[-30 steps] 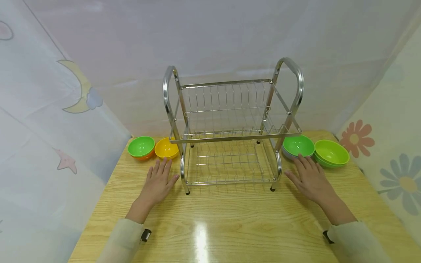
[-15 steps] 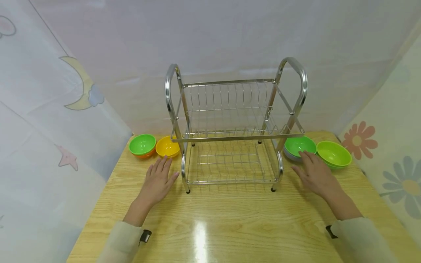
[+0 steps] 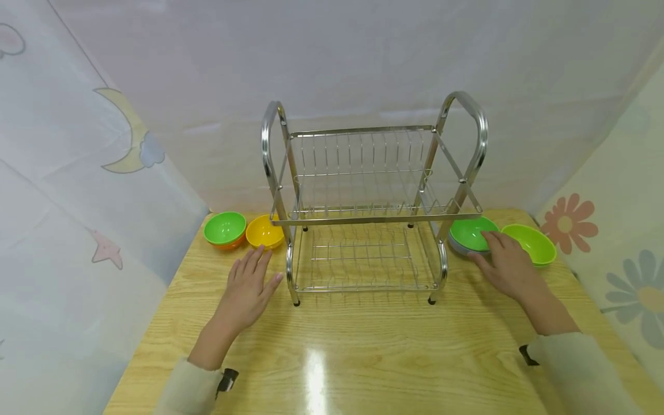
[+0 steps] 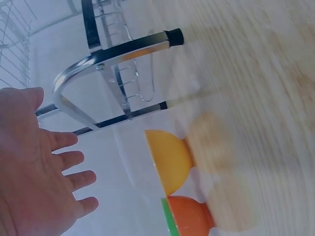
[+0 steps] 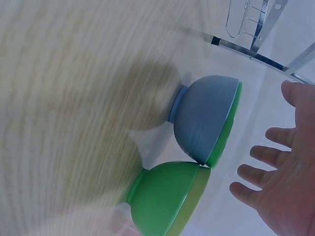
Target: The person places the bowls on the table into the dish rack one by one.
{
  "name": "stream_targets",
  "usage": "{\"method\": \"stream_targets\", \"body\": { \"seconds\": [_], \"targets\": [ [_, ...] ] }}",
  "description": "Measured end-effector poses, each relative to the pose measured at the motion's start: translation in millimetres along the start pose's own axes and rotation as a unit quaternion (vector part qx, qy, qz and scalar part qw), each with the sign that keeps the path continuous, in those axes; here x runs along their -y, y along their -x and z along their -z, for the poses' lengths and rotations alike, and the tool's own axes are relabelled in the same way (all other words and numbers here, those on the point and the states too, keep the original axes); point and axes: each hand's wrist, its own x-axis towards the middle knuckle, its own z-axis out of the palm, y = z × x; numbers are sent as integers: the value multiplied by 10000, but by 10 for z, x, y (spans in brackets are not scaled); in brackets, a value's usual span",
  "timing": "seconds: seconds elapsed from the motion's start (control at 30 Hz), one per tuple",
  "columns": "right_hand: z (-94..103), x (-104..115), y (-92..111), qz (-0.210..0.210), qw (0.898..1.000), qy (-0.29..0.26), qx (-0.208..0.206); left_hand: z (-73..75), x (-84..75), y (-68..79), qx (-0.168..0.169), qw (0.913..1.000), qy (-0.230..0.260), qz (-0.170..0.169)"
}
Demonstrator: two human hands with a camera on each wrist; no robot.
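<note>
My left hand [image 3: 246, 294] hovers with spread fingers just in front of a yellow bowl [image 3: 263, 231], holding nothing. Beside that bowl, a green bowl [image 3: 225, 228] is nested in an orange one [image 4: 192, 216]. Over on the right, my right hand [image 3: 508, 268] hangs above the front of two bowl stacks, its fingers extended and palm free. One stack is a green bowl [image 3: 467, 233] inside a grey-blue bowl [image 5: 204, 110]; the other is a lime bowl [image 3: 531, 245] inside a green bowl [image 5: 160, 194]. The right wrist view shows a gap between fingers and bowls.
A two-tier metal dish rack [image 3: 378, 220] stands between the hands, towards the back of the wooden table [image 3: 373, 346]. Its side frames rise in tall loops. A pale cloth backdrop [image 3: 353, 63] closes off the back and sides.
My right hand has moved a little to the right and farther back, towards the gap between the two right-hand stacks. The left hand has stayed almost in place. The view has shifted slightly.
</note>
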Motion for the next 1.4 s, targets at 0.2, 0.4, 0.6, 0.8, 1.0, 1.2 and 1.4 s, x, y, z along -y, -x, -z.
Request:
{"method": "stream_targets", "body": {
  "seconds": [0.2,0.4,0.6,0.8,1.0,1.2,1.4],
  "targets": [
    [57,-3,-73,-61,9998,39,201,113,-142,55,-50,9999,13,-146],
    [52,-56,-126,-177,9991,30,387,204,-292,99,-107,9993,-27,-346],
    [39,-120,-224,-314,9980,19,550,279,-407,123,-155,9987,-77,-487],
    [24,-169,-332,-361,9968,-27,712,344,-472,140,-304,9974,-232,-614],
    [4,-223,-408,-473,9943,-50,950,478,-520,125,-534,9947,-434,-758],
    [-38,-265,-480,-563,9926,-42,1078,633,-531,76,-702,9932,-516,-776],
    [-99,-305,-524,-602,9920,4,1112,795,-510,22,-736,9940,-414,-697]
  ]
}}
